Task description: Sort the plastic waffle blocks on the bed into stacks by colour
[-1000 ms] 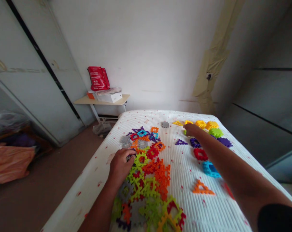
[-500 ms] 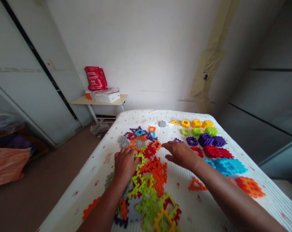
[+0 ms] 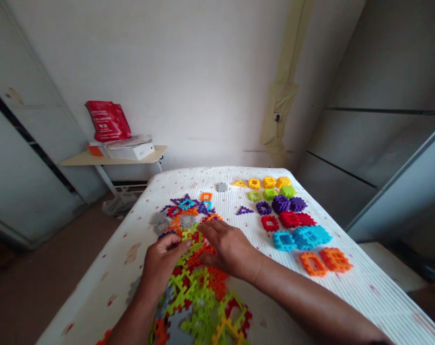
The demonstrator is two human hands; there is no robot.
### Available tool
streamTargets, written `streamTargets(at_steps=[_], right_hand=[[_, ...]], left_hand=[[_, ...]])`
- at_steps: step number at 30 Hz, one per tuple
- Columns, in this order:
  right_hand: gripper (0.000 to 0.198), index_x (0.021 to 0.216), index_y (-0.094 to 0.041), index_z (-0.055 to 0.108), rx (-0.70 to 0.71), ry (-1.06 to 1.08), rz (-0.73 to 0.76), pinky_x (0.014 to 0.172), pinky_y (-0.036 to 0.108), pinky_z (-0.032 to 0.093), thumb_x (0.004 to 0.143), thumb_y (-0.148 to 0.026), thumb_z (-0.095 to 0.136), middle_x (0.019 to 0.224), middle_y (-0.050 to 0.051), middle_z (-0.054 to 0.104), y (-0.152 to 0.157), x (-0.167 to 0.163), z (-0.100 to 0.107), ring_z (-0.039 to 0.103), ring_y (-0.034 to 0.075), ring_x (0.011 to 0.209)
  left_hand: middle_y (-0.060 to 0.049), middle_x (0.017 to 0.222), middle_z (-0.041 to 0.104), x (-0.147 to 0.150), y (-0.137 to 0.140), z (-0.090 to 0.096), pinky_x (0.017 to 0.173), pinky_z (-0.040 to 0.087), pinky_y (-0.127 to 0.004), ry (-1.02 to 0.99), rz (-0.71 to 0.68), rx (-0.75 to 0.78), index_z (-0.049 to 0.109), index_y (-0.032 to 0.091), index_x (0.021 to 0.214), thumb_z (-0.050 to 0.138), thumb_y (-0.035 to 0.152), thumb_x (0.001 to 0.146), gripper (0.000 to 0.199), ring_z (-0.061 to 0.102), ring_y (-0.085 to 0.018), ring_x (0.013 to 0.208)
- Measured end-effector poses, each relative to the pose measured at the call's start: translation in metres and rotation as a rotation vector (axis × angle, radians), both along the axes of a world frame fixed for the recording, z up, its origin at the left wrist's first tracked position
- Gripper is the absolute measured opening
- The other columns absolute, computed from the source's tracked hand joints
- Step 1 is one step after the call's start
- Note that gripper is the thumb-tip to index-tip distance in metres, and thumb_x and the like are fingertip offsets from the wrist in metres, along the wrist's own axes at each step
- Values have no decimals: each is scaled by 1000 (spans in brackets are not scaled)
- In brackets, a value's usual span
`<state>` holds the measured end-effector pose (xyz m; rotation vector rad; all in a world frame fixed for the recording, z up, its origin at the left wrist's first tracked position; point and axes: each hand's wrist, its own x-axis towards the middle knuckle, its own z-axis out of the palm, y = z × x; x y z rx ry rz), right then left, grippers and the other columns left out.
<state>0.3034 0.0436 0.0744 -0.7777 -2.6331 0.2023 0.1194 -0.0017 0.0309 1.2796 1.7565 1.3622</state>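
A mixed pile of toothed plastic linking pieces (image 3: 199, 287), mostly green, orange, red and grey, runs along the middle of the bed-like surface. At its left edge my left hand (image 3: 161, 258) is curled, thumb towards the fingers, with a purple toothed piece (image 3: 166, 234) at the fingertips. My right hand (image 3: 231, 249) reaches over the pile from the right. Its fingers stretch forward over red and orange pieces and hide part of them; nothing shows in its grasp. Beyond the hands lie purple, blue and grey pieces, among them a grey round piece (image 3: 159, 223).
On the right, pieces stand sorted by colour in rows: yellow (image 3: 269, 182), green (image 3: 270, 194), purple (image 3: 282, 204), red (image 3: 290, 219), blue (image 3: 308, 237) and orange (image 3: 335, 259). A side table (image 3: 76, 159) with a red bag (image 3: 107, 122) stands at the back left.
The view has swung right, so the scene sits further left. My right hand has come left over the pile, near my left hand. My left hand has rolled, showing a purple piece at its fingertips.
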Motion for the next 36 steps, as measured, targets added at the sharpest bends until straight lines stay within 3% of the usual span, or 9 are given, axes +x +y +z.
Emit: streamTargets(at_steps=[3, 8, 13, 16, 19, 22, 25, 31, 36], right_hand=[[53, 120, -13, 49, 57, -39, -14, 85, 36, 47, 76, -38, 66, 120, 14, 55, -3, -12, 0, 51, 26, 106], [31, 113, -13, 52, 156, -86, -57, 77, 34, 49, 85, -26, 54, 110, 12, 58, -7, -24, -2, 52, 24, 94], [28, 113, -13, 52, 165, -118, -13, 79, 33, 49, 87, -23, 47, 108, 12, 59, -2, -25, 0, 52, 22, 93], [37, 118, -17, 51, 149, -198, -63, 84, 32, 47, 83, -27, 54, 116, 10, 58, 29, -10, 6, 51, 22, 103], [46, 125, -24, 48, 76, -382, -368, 90, 29, 44, 80, -25, 58, 124, 4, 56, 84, 20, 15, 49, 20, 113], [45, 123, -18, 53, 27, -480, -547, 86, 35, 46, 78, -20, 59, 117, 11, 60, 140, 54, 20, 55, 25, 107], [46, 120, -17, 56, -34, -574, -610, 84, 36, 48, 75, -20, 66, 115, 12, 62, 177, 77, 19, 58, 27, 104], [32, 117, -16, 54, -124, -711, -606, 85, 42, 49, 88, -32, 57, 119, 8, 56, 200, 82, 6, 57, 21, 101], [32, 118, -17, 53, -139, -765, -622, 84, 42, 49, 89, -32, 55, 119, 8, 55, 204, 78, -2, 57, 21, 101]], left_hand=[[6, 50, 40, 5, -2, 5, 47, 29, -21, -75, -9, -19, 54, 17, 54, 70, 48, 59, 35, 36, -9, 49], [6, 48, 39, 8, -1, 1, 45, 28, -21, -163, -10, -24, 54, 17, 53, 70, 51, 58, 38, 34, -9, 47], [4, 51, 49, 9, -2, -2, 48, 35, -21, -156, -46, -19, 61, 17, 59, 68, 49, 63, 33, 43, -11, 51], [0, 61, 60, 7, -3, 1, 55, 41, -22, -164, -17, -4, 67, 17, 74, 65, 49, 67, 33, 52, -14, 58], [0, 61, 60, 2, -3, 1, 55, 42, -23, -178, 32, 23, 67, 16, 78, 65, 50, 67, 35, 52, -14, 58], [2, 58, 56, -3, -1, -3, 54, 40, -22, -168, 29, 22, 66, 16, 76, 66, 50, 66, 35, 49, -13, 56], [2, 57, 54, -5, 1, -6, 53, 39, -22, -146, 27, 20, 66, 16, 76, 65, 50, 67, 35, 47, -12, 56], [2, 59, 57, -9, 0, -10, 55, 40, -23, -134, 71, -8, 66, 15, 77, 66, 50, 64, 37, 49, -13, 58], [2, 60, 57, -13, 1, -15, 56, 40, -22, -129, 69, -5, 66, 15, 78, 65, 49, 66, 36, 50, -13, 59]])
